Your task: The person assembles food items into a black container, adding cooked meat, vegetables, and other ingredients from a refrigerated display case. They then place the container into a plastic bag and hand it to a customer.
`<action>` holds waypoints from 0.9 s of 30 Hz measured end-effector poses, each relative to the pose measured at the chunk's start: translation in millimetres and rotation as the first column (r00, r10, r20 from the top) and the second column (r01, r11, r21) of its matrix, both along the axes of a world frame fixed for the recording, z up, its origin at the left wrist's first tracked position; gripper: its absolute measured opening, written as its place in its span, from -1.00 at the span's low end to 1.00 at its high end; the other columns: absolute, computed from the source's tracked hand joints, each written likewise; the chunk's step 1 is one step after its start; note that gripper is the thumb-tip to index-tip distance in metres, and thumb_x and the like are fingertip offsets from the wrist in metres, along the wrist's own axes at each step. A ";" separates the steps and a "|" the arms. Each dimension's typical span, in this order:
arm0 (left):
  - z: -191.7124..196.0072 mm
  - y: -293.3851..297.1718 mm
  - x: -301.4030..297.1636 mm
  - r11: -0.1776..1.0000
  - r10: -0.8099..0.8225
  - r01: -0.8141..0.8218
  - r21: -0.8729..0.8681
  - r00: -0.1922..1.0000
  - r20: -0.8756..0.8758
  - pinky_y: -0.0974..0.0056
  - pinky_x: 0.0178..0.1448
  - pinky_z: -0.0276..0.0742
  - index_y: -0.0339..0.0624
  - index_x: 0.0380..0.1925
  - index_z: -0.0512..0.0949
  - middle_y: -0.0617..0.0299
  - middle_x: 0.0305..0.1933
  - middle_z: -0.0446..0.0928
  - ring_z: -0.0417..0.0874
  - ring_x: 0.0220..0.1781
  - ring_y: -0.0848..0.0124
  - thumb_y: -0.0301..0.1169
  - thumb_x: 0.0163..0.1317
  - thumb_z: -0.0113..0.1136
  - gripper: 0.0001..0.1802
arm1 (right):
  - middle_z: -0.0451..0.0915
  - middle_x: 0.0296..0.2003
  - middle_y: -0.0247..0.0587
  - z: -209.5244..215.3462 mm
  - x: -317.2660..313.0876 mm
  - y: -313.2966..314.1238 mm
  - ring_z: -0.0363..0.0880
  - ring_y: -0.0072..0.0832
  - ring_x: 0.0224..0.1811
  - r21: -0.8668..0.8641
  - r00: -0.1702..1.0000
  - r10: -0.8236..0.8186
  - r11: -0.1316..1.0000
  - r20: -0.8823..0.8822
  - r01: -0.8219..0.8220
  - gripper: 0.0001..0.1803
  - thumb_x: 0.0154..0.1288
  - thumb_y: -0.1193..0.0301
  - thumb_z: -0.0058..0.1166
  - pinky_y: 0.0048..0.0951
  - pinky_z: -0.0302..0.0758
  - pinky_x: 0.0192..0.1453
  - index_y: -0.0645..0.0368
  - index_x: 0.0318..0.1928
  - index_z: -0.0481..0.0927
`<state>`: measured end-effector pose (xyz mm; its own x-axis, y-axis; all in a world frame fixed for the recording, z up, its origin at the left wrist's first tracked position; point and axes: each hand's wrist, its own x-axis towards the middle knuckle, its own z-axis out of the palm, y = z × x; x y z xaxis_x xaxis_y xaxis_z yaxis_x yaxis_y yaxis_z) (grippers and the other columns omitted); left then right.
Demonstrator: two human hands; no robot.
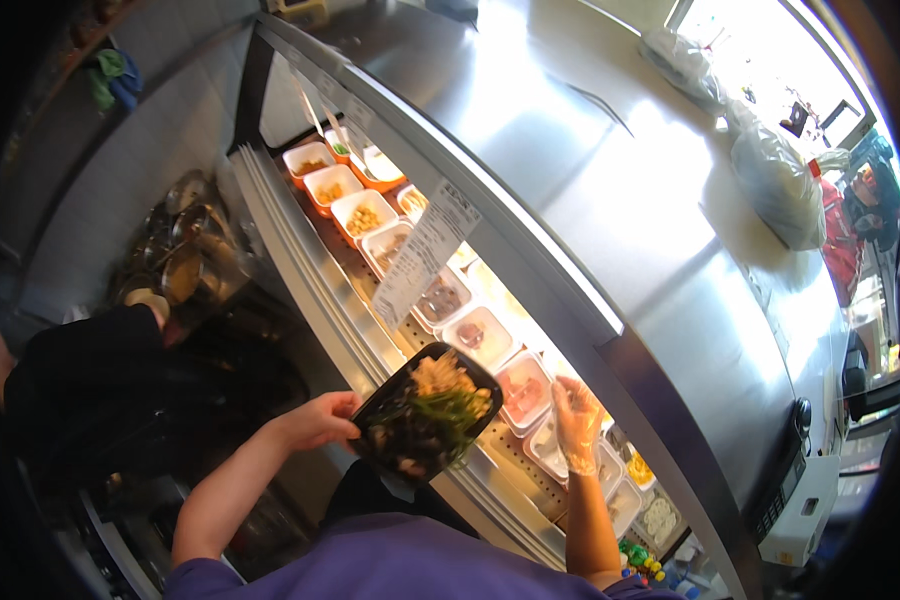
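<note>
My bare left hand [318, 418] grips the left edge of a black food tray [368, 420], thumb at its rim. In the tray lie leafy greens [448, 410], a pale orange shredded food [440, 375] and darker pieces that I cannot make out. A clear plastic glove covers my right hand [576, 420], which is raised over the lit display case beside a white tub of pink sliced meat [523, 392]. Its fingers are drawn together; whatever they hold, if anything, does not show. Just beyond the black tray is another white tub [478, 338] with a little meat.
Several food tubs [362, 216] line the case under its long frame [540, 250]. A printed paper slip [428, 252] hangs there. Plastic bags [778, 185] and a white machine [802, 512] stand on the steel counter [610, 170]. Another person's dark clothing [80, 375] is at left, near pans [185, 250].
</note>
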<state>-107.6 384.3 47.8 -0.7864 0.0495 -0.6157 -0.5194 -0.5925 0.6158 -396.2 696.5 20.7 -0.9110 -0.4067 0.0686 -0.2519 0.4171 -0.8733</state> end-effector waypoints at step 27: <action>264.0 -329.6 -208.2 0.918 -0.165 -0.055 -0.392 0.848 -0.503 0.42 -0.04 0.76 -0.34 0.13 0.43 -0.06 0.00 0.59 0.74 -0.03 0.13 -0.65 0.23 0.02 -0.58 | 0.69 -0.36 -0.21 123.7 135.7 -185.0 0.66 -0.60 -0.39 -0.085 0.945 0.324 0.941 -0.043 -0.326 -0.82 0.25 0.56 0.28 -0.60 0.57 -0.34 0.23 -0.13 0.69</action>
<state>-315.8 54.7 311.7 -0.9941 -0.0468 -0.0976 -0.0839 -0.2369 0.9679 -260.5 511.5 144.4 -0.7273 -0.6715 0.1416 -0.3854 0.2289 -0.8939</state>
